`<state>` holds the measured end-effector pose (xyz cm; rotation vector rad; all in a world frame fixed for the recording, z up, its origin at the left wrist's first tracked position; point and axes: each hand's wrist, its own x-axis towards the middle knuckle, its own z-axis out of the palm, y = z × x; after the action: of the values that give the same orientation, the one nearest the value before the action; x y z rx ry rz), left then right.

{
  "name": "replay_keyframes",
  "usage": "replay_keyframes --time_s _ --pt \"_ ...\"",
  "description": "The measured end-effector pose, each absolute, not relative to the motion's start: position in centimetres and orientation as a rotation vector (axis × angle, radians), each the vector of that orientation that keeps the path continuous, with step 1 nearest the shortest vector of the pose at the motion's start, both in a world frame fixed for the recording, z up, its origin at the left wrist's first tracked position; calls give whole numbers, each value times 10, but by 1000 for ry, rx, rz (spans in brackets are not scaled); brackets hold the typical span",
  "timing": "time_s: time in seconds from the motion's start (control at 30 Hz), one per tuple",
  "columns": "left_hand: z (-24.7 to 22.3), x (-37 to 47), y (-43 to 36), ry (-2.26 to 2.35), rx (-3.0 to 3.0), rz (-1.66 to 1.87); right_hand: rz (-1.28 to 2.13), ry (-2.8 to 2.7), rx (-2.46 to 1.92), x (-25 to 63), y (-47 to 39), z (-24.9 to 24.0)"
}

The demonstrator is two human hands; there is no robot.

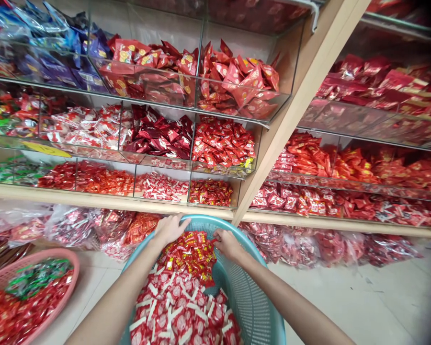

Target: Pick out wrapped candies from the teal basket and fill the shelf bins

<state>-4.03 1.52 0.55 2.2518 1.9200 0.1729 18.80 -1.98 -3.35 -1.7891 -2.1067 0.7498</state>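
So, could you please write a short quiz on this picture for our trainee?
1. Which hand is over the rim of the teal basket?
2. In that basket, the red-and-yellow packets lie:
a) nearer the shelf than the red-and-white packets
b) beneath all the red-and-white packets
c) nearer the wearer than the red-and-white packets
3. True or false: the pink basket holds some green packets.

Key:
1. The left hand; the right hand is beside the red-and-yellow packets.
2. a
3. True
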Motion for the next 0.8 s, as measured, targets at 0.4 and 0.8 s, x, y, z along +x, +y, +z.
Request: replay_keyframes --time_s 0.4,0.8 --pt "5 -40 16 1907 2236 195 436 -2388 -1796 171 -23 -17" --pt "4 -40 15 1926 2269 184 230 -2458 -1810 161 -24 -19"
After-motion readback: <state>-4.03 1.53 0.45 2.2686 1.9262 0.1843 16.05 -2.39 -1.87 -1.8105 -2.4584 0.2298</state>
